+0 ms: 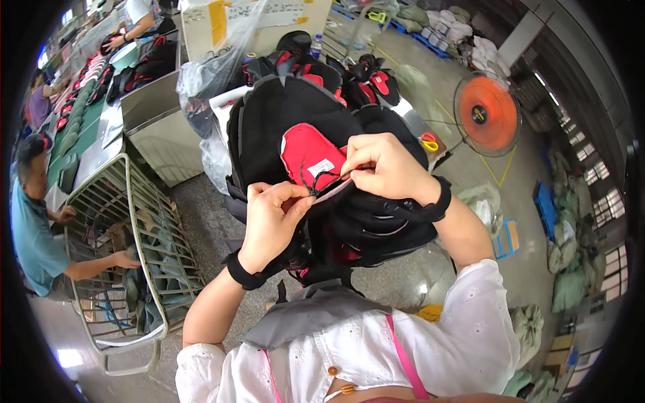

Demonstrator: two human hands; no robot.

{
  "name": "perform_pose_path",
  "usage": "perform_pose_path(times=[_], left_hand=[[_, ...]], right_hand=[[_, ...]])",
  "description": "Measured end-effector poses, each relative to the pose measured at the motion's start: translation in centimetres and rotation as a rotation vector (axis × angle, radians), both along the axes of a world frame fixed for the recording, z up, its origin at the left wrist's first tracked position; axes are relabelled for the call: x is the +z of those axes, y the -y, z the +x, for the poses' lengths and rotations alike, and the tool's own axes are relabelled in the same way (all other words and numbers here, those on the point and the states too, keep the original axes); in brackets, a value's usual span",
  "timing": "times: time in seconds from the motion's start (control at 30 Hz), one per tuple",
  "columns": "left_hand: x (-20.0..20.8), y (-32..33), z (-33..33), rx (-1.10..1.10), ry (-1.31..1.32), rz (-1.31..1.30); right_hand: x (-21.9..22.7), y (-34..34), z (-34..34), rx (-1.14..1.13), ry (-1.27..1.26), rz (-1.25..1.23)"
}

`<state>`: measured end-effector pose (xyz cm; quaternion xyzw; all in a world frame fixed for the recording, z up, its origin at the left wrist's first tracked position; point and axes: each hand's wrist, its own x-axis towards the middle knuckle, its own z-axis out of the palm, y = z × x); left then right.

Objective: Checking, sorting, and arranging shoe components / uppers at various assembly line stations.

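- Backpack (295, 114), black with red and grey trim, stands propped in front of the person, its red-lined pocket (304, 153) pulled open toward the camera, a small white label (322, 166) showing inside.
- Left hand (271, 218) is closed in a pinch: thumb and forefinger grip a thin black thread (312, 183) at the pocket's lower edge.
- Right hand (385, 166) is also pressed together, fingertips nipping the pocket rim just beside the label, holding the fabric taut.
- Both wrists wear black bands; no tool shows in either hand.
- Progress, as a judgement: the pocket is already opened and the loose thread found and gripped, but the thread looks not yet removed, so trimming or pulling it free seems left, as does checking the rest of the bag.
- More black-and-red bags (366, 77) are heaped behind, with yellow-handled scissors (428, 142) on the table near the right hand.
- Elsewhere: a wire cage cart (144, 235) at left, where another person reaches in, and an orange fan (488, 113) at right.
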<state>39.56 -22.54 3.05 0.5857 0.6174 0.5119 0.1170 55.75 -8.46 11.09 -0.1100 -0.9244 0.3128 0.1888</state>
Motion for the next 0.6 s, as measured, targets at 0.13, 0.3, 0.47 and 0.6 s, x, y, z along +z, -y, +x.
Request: perform_pose_path(times=[0.13, 0.3, 0.47, 0.6], left_hand=[[-1.5, -1.0, -0.6, -0.041, 0.166, -0.019], [-2.0, -4.3, -0.1, -0.024, 0.367, -0.12], [-5.0, -7.3, -1.8, 0.084, 0.414, -0.183], [-5.9, -8.7, -2.2, 0.148, 0.365, -0.226]], right_hand=[[-1.2, -2.0, -1.9, 0.051, -0.037, 0.148], [-4.4, -6.3, -2.4, 0.095, -0.126, 0.203], [-10.1, -9.8, -5.1, 0.103, -0.142, 0.174], [-12.2, -9.3, -5.0, 0.065, -0.248, 0.112]])
